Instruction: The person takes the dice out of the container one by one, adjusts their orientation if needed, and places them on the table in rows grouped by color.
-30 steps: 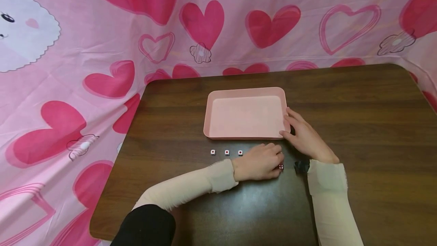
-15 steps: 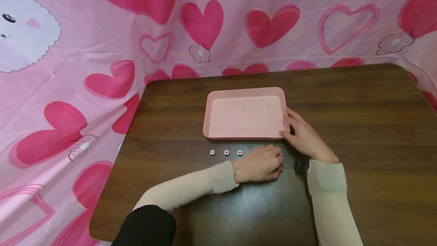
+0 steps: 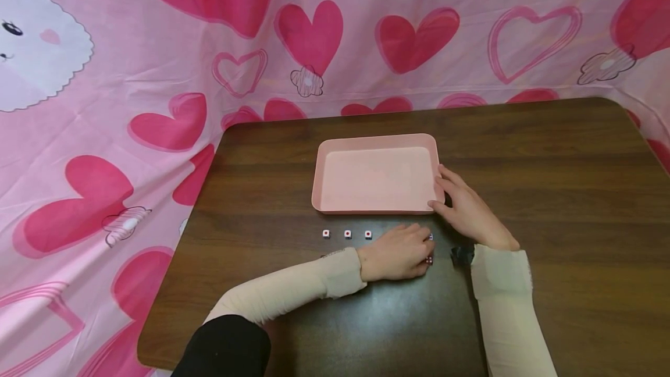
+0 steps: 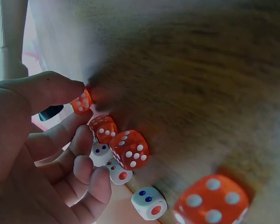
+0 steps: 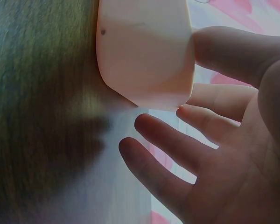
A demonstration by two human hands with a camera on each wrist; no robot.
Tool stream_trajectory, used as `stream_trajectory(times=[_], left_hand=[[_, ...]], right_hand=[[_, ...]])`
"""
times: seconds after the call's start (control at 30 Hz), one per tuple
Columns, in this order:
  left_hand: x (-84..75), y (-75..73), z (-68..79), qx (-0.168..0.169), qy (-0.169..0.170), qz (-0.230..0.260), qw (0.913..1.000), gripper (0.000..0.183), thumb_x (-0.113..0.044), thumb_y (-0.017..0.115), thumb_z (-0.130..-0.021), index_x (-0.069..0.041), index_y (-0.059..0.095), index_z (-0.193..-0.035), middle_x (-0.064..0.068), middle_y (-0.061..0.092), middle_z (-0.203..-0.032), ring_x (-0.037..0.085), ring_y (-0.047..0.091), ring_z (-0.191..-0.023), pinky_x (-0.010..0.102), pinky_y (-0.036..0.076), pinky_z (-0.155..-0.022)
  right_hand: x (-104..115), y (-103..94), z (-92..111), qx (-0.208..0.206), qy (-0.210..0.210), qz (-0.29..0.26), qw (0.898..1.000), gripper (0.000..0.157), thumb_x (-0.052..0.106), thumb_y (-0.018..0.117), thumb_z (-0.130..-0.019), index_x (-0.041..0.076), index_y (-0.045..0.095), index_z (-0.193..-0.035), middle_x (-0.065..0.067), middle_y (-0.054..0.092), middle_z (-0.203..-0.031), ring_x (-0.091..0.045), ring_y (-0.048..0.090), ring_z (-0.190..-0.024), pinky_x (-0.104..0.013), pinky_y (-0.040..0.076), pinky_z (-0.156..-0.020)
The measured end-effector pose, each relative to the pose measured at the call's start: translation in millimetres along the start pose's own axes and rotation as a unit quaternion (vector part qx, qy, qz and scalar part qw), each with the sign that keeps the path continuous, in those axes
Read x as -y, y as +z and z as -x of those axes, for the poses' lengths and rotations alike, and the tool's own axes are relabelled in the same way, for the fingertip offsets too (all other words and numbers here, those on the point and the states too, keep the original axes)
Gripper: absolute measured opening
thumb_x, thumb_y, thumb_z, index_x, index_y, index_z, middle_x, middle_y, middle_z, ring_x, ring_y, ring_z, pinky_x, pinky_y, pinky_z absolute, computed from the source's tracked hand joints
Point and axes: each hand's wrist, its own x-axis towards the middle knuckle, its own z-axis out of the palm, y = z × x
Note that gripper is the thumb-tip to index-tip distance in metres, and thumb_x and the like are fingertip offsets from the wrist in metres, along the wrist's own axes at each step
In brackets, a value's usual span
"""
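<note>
My left hand [image 3: 396,252] is low over the table, back of the hand upward. In the left wrist view its thumb and index finger pinch a red die [image 4: 81,101] with white pips. Close to the other fingers sit a red die [image 4: 102,128], a second red die [image 4: 129,150] and two white dice, one [image 4: 119,171] partly behind the fingertips. My right hand [image 3: 471,211] rests at the near right corner of a pink tray [image 3: 377,212]. Its thumb and index finger touch the rim; the remaining fingers are spread and fairly straight.
Three white dice, such as the leftmost die [image 3: 326,233], stand spaced in a row before the tray. A larger-looking red die [image 4: 211,201] is near the left wrist camera. The brown table [image 3: 549,191] meets a pink heart-patterned cloth [image 3: 361,74] behind.
The left hand has shifted slightly toward the person, and the red die at its fingertips with it. A white die has come into sight beyond its fingers. The right hand and tray stay put.
</note>
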Motion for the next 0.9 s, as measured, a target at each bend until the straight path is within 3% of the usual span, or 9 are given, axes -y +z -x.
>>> stream_trajectory(times=[0.9], left_hand=[[-0.5, 2.7, -0.2, 0.003, -0.001, 0.001, 1.0000, 0.022, -0.038, 0.059, -0.093, -0.019, 0.067, -0.101, -0.006, 0.058, -0.097, 0.011, 0.056, -0.090, 0.025, 0.049, -0.075]], right_hand=[[-0.7, 1.1, -0.4, -0.001, 0.001, 0.006, 1.000, 0.061, 0.017, 0.063, -0.093, -0.008, 0.038, -0.143, -0.024, 0.018, -0.159, -0.046, 0.025, -0.142, -0.062, 0.027, -0.110]])
